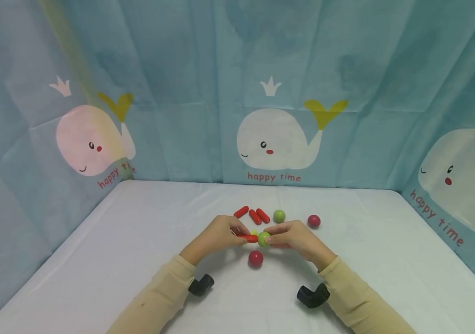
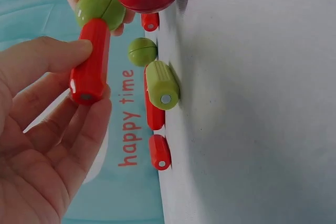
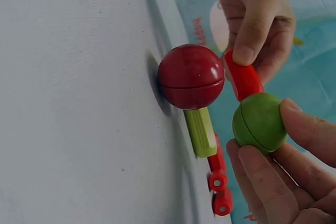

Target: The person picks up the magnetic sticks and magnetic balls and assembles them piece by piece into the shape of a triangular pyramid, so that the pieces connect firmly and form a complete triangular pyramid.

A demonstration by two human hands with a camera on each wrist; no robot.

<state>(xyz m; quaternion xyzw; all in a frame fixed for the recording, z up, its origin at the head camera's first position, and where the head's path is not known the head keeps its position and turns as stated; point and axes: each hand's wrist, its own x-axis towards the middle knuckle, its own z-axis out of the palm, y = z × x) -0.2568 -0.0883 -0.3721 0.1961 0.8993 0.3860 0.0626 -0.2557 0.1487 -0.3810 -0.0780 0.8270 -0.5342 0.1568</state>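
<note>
Watching remotely, I see the left fingers (image 2: 93,129) pinching a glossy red faceted rod (image 2: 90,78) and the right fingers (image 3: 265,177) holding a shiny green ball (image 3: 259,121), below centre in the head view, probably gripped outside to leave their touching ends clear.

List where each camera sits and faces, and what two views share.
Head: worn on the head, facing forward and down over the table toward the curtain; left hand, right hand and sleeves show.
Left wrist: on that wrist, facing the red stick the left hand pinches; part of the right hand shows.
Right wrist: on that wrist, facing the green ball the right hand holds; left hand shows too.
Shared: both wrist views show that stick meeting that ball.
</note>
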